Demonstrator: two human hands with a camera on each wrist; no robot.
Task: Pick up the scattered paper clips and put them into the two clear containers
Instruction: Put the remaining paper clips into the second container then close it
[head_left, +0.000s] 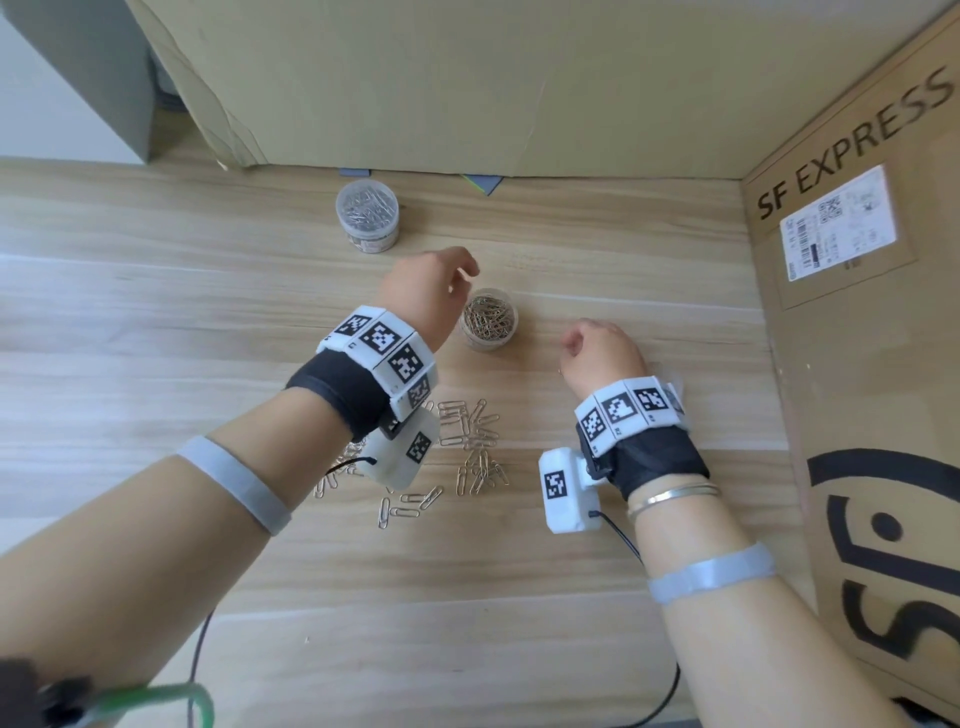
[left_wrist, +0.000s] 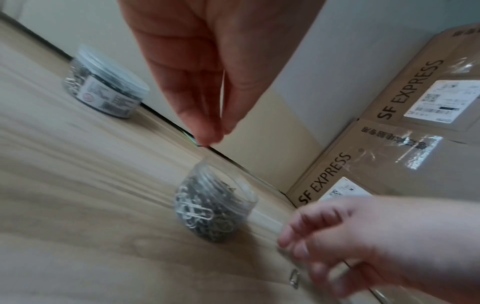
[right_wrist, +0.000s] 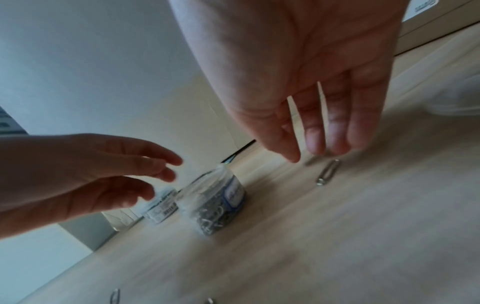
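Note:
Several silver paper clips (head_left: 470, 441) lie scattered on the wooden table (head_left: 156, 312), just behind my wrists. The near clear container (head_left: 485, 343) stands lidless, full of clips. My left hand (head_left: 457, 270) hovers above its left rim with fingers (left_wrist: 207, 131) hanging down and nothing seen in them. The far container (head_left: 367, 239) stands behind it, also filled with clips. My right hand (head_left: 574, 343) is to the right of the near container (right_wrist: 215, 203). Its straight fingers (right_wrist: 315, 142) point down at the table beside a single clip (right_wrist: 327, 172).
A tall SF EXPRESS cardboard box (head_left: 857, 364) walls off the right side. A large cardboard sheet (head_left: 467, 78) stands along the back. A clear plastic object (right_wrist: 457, 98), perhaps a lid, lies right of my right hand. Cables trail off the table's front edge.

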